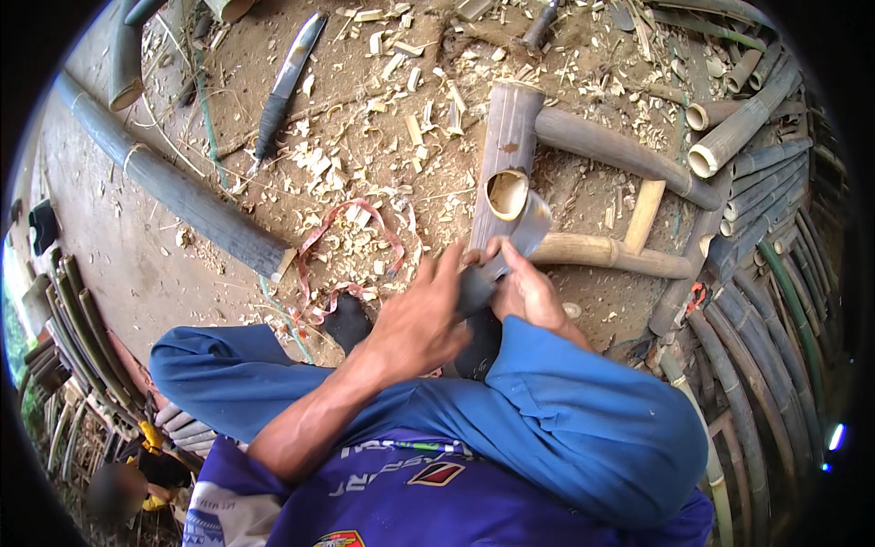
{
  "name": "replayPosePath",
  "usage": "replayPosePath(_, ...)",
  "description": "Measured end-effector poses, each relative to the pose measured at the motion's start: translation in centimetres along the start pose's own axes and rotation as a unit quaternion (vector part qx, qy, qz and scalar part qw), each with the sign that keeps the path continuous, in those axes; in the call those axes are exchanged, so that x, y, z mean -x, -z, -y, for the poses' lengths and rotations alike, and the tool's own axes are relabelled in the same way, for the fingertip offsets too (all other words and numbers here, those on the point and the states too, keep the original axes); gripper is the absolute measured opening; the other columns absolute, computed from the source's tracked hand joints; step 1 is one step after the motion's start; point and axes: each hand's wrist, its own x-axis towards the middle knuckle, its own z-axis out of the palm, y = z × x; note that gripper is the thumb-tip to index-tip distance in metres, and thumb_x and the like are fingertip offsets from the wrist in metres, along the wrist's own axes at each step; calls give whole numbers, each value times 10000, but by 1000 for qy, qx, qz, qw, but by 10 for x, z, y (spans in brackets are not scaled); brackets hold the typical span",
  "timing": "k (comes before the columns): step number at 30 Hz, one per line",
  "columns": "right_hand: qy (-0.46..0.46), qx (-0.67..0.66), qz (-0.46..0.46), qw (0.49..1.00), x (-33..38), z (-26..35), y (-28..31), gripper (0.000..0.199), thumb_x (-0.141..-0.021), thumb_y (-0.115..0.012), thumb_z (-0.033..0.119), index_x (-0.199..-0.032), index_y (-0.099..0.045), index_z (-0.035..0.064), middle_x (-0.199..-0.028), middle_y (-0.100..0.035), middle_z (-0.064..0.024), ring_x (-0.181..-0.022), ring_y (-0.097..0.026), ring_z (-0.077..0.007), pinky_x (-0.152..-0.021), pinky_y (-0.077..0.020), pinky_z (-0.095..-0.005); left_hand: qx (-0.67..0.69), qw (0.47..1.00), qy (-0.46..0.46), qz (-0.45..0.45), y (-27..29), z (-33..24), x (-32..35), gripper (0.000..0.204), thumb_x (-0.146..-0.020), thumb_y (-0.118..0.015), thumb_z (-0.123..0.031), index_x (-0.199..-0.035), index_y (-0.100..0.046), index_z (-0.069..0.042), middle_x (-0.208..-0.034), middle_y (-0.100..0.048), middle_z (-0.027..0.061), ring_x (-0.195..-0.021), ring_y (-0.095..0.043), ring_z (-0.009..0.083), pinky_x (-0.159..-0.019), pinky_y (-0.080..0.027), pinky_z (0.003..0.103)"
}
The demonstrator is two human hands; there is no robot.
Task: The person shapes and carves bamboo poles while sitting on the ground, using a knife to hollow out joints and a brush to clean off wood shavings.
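The step in hand looks like paring the bamboo frame (508,123), which lies on the ground before the person, and the next move calls for a steady blade by the round hole (508,194) in its thick post. The left hand (410,310), blurred, crowds the dark handle of the knife (531,228); the right hand (533,292) bends its fingers beside the blade's base, though I cannot tell which grips.

white lettering (362,481) stands across the purple jersey's (437,515) chest, beside a red-and-black diamond badge (436,474); a crest (341,540) shows at the lower edge, small print (217,505) on the pale sleeve (251,520).
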Motion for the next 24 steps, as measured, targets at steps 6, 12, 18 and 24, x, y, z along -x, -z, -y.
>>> replayPosePath(6,-111,-52,-4,992,-30,6,8,427,-1055,-406,359,-1146,-599,-10,-965,-673,-142,-788,-654,-236,-717,-528,-373,-377,925,29,-35,23,-4,-1,441,-774,-680,-126,-1141,-493,33,-843,-669,171,-787,-704,294,-733,-535,415)
replayPosePath(12,-132,-226,19,965,-32,8,1,358,-1033,-465,250,-1215,-602,-26,-1030,-708,-143,-913,-694,-242,-859,-581,-429,-452,887,-44,88,85,-59,-42,158,-787,-621,-46,-922,-571,18,-778,-666,161,-753,-697,318,-713,-541,426)
replayPosePath(18,-196,107,-37,974,-29,49,29,365,-984,-535,257,-1052,-661,-78,-830,-710,-176,-695,-702,-227,-648,-615,-375,-127,989,80,1,-30,12,-15,484,-711,-754,-159,-1083,-540,65,-815,-677,252,-802,-696,427,-731,-565,500)
replayPosePath(24,-202,135,-15,970,-26,63,42,360,-1004,-541,282,-1071,-633,-60,-905,-693,-173,-769,-699,-237,-661,-621,-383,-214,975,56,-30,-36,-9,-31,449,-739,-744,-156,-1050,-491,46,-706,-653,192,-687,-703,371,-591,-562,455)
